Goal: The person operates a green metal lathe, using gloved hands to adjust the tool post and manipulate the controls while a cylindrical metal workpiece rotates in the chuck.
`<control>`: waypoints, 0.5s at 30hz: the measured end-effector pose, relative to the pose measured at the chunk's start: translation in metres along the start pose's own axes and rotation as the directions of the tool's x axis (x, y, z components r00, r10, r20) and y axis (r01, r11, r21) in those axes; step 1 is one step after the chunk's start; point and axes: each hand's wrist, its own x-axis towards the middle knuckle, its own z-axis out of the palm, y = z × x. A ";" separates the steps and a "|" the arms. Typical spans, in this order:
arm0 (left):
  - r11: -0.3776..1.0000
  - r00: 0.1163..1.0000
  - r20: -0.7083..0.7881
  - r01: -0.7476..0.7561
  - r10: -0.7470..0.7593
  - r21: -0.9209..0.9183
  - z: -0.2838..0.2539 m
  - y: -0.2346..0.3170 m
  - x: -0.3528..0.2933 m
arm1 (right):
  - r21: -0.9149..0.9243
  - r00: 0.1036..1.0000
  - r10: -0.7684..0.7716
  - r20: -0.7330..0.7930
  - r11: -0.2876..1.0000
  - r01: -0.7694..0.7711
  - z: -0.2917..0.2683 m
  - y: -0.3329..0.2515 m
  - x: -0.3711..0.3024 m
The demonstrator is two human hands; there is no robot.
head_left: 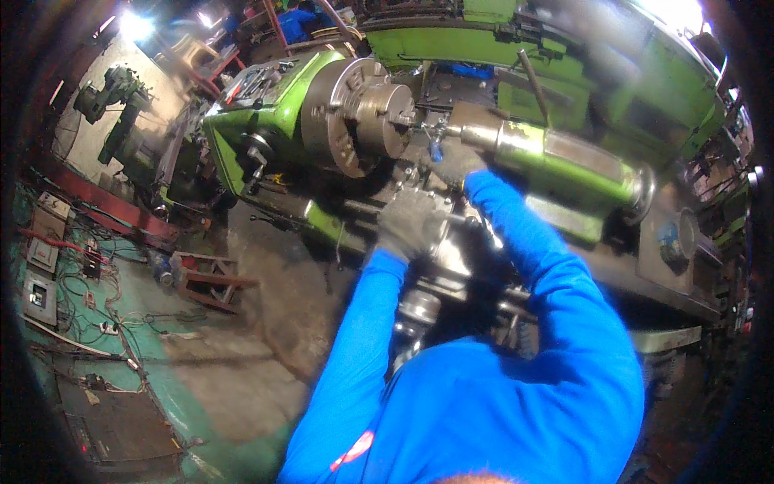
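Observation:
A green lathe stands in front of me, with a large round chuck gripping a cylindrical metal workpiece. My left hand, in a grey glove, is curled over the metal tool post; what lies under its fingers is hidden. Farther right and forward, my right hand, also gloved, reaches between the workpiece and the tailstock. Its fingers look closed beside a small blue piece, but blur hides what they hold. The tailstock's tip points toward the workpiece.
Tools lie on top of the headstock. The tailstock handwheel is at the right, near a round metal ring. At the left, cables and electrical boxes lie on the green floor near a rusty metal frame. Another green machine stands behind.

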 end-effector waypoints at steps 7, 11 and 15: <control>0.997 0.984 0.171 0.042 -0.053 0.066 0.002 -0.003 0.000 | -0.025 0.997 0.028 0.071 0.999 -0.026 -0.008 -0.004 0.000; 1.000 0.996 0.094 0.003 -0.004 0.018 -0.002 -0.002 0.000 | -0.032 0.991 0.075 0.106 0.997 -0.072 -0.014 -0.010 -0.003; 0.995 0.983 0.175 0.039 -0.054 0.089 -0.004 0.001 0.001 | -0.041 0.995 0.074 0.064 0.997 -0.071 -0.015 -0.014 -0.008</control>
